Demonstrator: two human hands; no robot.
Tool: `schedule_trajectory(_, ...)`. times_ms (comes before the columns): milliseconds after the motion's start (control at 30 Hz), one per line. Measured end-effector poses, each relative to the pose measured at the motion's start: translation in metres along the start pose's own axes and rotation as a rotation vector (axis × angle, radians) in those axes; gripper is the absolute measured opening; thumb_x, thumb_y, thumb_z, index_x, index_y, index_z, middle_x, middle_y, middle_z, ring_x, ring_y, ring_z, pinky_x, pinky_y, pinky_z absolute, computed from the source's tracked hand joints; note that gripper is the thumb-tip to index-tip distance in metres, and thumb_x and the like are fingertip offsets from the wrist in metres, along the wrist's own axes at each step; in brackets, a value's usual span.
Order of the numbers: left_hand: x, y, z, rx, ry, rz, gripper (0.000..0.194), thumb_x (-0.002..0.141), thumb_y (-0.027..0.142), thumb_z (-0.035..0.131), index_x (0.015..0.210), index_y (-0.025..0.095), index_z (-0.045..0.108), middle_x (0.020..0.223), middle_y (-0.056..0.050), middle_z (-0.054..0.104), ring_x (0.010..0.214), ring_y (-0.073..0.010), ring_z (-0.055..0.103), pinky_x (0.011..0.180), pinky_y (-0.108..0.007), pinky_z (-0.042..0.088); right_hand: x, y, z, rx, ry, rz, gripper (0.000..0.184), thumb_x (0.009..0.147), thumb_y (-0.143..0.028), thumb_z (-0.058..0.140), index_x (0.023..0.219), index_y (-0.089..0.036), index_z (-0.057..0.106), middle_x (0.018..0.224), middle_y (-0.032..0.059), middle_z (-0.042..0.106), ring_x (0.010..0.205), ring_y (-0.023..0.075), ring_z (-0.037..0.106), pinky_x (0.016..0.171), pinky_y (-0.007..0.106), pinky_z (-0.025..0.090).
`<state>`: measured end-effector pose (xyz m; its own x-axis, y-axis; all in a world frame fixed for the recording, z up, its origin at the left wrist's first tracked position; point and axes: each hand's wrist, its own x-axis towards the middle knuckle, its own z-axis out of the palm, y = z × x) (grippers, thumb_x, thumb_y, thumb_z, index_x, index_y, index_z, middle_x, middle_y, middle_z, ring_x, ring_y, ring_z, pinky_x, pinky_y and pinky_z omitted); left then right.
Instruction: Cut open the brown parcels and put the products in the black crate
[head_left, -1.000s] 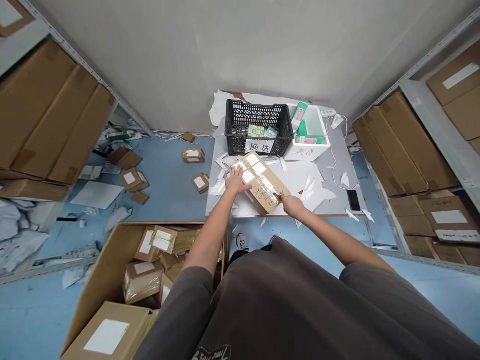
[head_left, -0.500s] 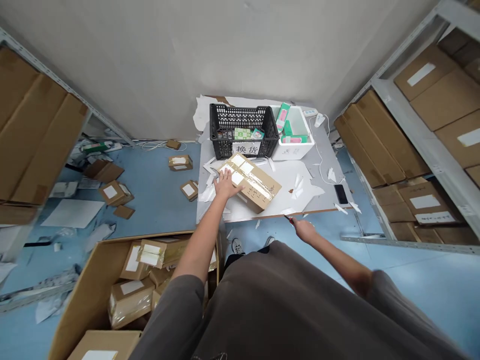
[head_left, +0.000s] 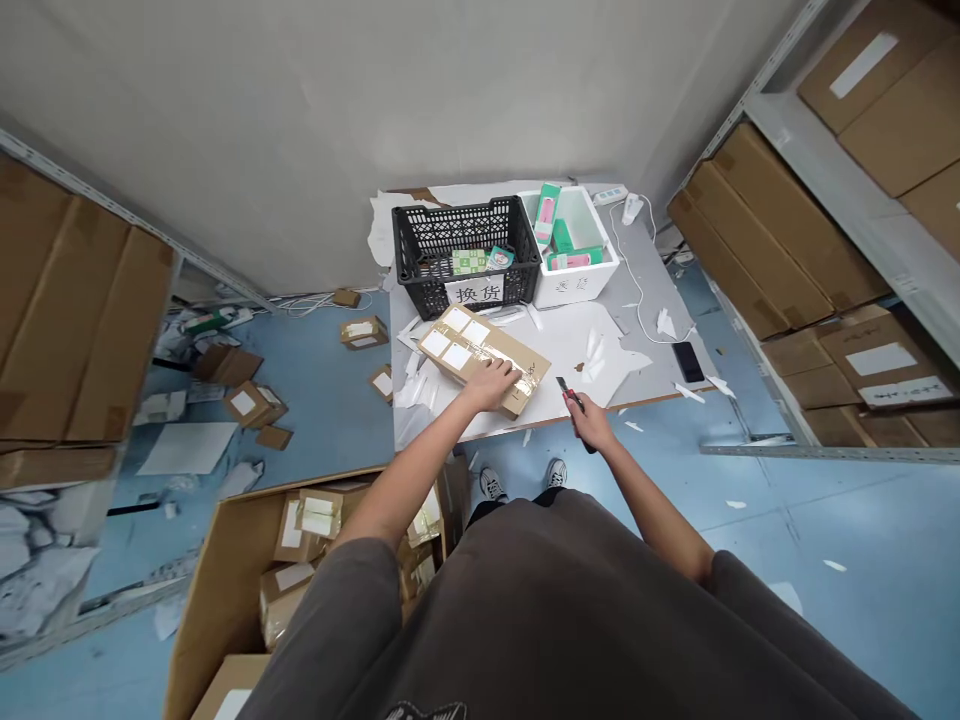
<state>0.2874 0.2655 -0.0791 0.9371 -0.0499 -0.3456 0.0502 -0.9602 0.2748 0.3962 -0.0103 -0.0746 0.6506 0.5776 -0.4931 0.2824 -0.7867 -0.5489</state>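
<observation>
A taped cardboard box with several white labels and handwriting lies at an angle near the table's front edge. My left hand rests on the near part of its top, fingers stretched over the clear tape. To the right of the box, my right hand is closed round a red and black utility knife. The knife's blade points up and away from me, apart from the box.
Behind the box stand a black crate and a white bin holding green-and-pink packages. A phone and paper scraps lie on the table. A large carton of parcels is at lower left; loaded shelves flank the right.
My left hand has slid right and nearer, from the labels to the box's near end. My right hand has raised the knife, which now shows more fully beside the box.
</observation>
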Motion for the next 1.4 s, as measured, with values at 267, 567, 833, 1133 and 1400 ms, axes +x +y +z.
schedule_trajectory(267,0.023,0.011,-0.008,0.083,-0.026,-0.060,0.086,0.061,0.040,0.090,0.139,0.020,0.059,0.140,-0.019,0.056,0.133,-0.0423,0.049,0.115,-0.053,0.038,0.032,-0.009,0.022,0.116,-0.089,-0.053,0.040,0.113,-0.044,0.027,0.121,-0.023,0.061,0.083,-0.0007,0.073,0.063,0.0170,0.068,0.070,0.024,0.050)
schedule_trajectory(567,0.028,0.042,-0.019,0.118,-0.033,-0.187,0.095,0.061,0.030,0.092,0.146,0.021,0.052,0.162,-0.019,0.044,0.149,-0.0402,0.040,0.119,-0.049,0.042,0.061,0.002,-0.004,-0.207,-0.094,-0.223,0.040,0.115,-0.043,0.033,0.131,-0.022,0.064,0.114,0.0091,0.078,0.104,0.0241,0.071,0.077,0.025,0.042)
schedule_trajectory(833,0.030,0.035,-0.005,0.057,-0.065,-0.226,0.103,0.064,0.028,0.092,0.154,0.020,0.043,0.176,-0.018,0.030,0.162,-0.0376,0.030,0.122,-0.044,0.044,0.068,-0.009,-0.016,-0.462,-0.113,-0.292,0.046,0.116,-0.046,0.026,0.140,-0.022,0.058,0.116,0.0145,0.078,0.101,0.0279,0.073,0.077,0.029,0.042)
schedule_trajectory(1133,0.038,0.022,0.012,-0.046,-0.069,-0.286,0.138,0.057,0.028,0.098,0.168,0.012,0.018,0.173,-0.030,0.029,0.163,-0.0392,0.028,0.124,-0.041,0.041,0.076,-0.005,-0.029,-0.549,-0.163,-0.381,0.046,0.116,-0.046,0.027,0.139,-0.022,0.058,0.116,0.0168,0.077,0.101,0.0310,0.073,0.078,0.033,0.043)
schedule_trajectory(1400,0.040,0.013,0.020,-0.081,-0.045,-0.272,0.143,0.055,0.028,0.095,0.170,0.010,0.012,0.172,-0.031,0.029,0.163,-0.0407,0.027,0.125,-0.042,0.040,0.077,0.003,-0.009,-0.340,-0.141,-0.303,0.041,0.115,-0.043,0.031,0.135,-0.021,0.060,0.110,0.0153,0.078,0.096,0.0305,0.071,0.073,0.031,0.039)
